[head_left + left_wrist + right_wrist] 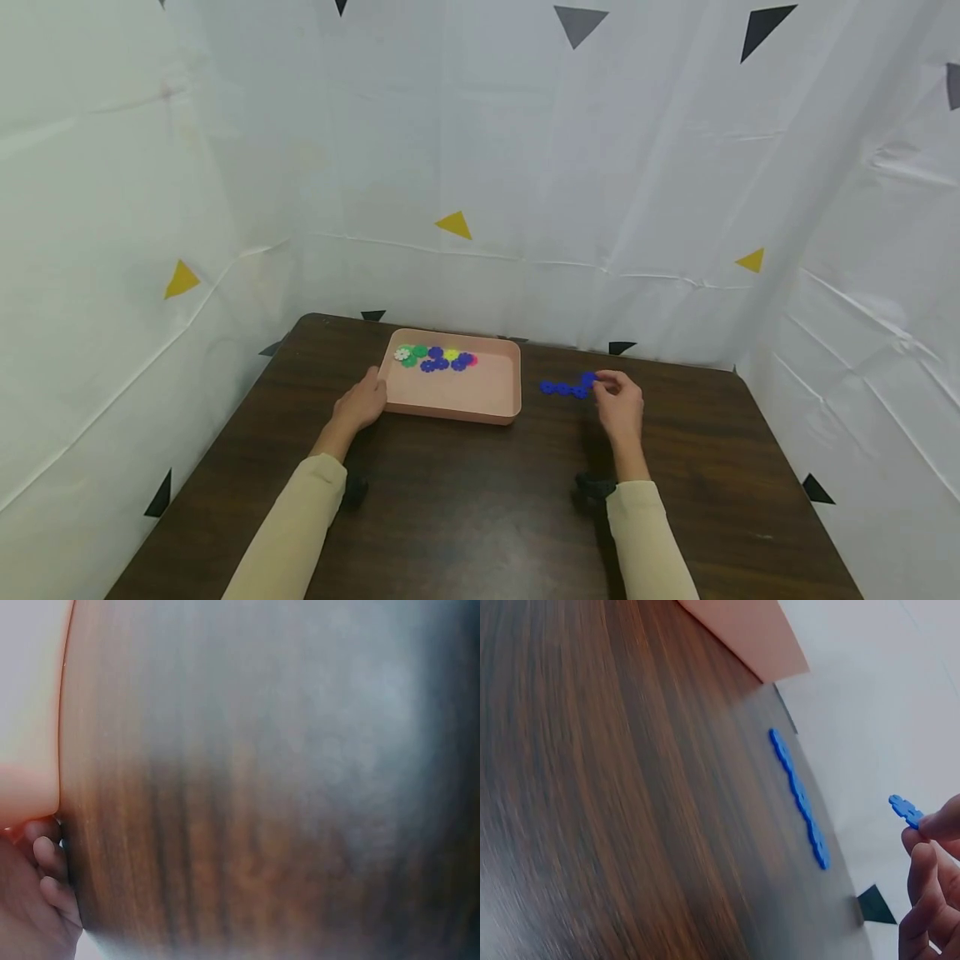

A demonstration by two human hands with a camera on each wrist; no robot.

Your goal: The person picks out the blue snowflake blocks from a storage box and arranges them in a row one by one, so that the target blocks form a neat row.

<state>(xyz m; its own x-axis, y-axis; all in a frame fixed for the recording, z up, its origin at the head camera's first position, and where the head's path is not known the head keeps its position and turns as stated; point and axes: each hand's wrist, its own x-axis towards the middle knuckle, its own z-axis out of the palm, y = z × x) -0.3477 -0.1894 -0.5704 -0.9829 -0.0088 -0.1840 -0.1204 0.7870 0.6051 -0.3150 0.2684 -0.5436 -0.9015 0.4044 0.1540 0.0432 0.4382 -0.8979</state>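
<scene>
1. Container: a pink tray (450,393) with raised walls sits on the far part of the dark wood-grain tabletop (465,500), left of centre in the head view.
2. Tray contents: small flower-shaped discs gather along the far side of the tray floor. A white disc (402,355) is at the left, next to several green discs (420,351). Blue discs (441,364) fill the middle of the group, near a yellow disc (451,354). A pink disc (473,360) shows partly at the right end. The near part of the tray floor is bare.
3. Left hand (362,402): grips the tray at its left side, by the near corner. The left wrist view shows the fingers bent against that corner.
4. Right hand (621,408): pinches one blue flower-shaped disc (905,811) between thumb and fingertips. In the right wrist view, this disc is raised clear of the tabletop.
5. Blue row (563,388): blue discs lie flat on the tabletop in a line, to the right of the tray and apart from it. The pinched disc is near the row's right end; a gap separates the two.
6. Surroundings: a white sheet (525,150) printed with triangles hangs behind the tabletop.
</scene>
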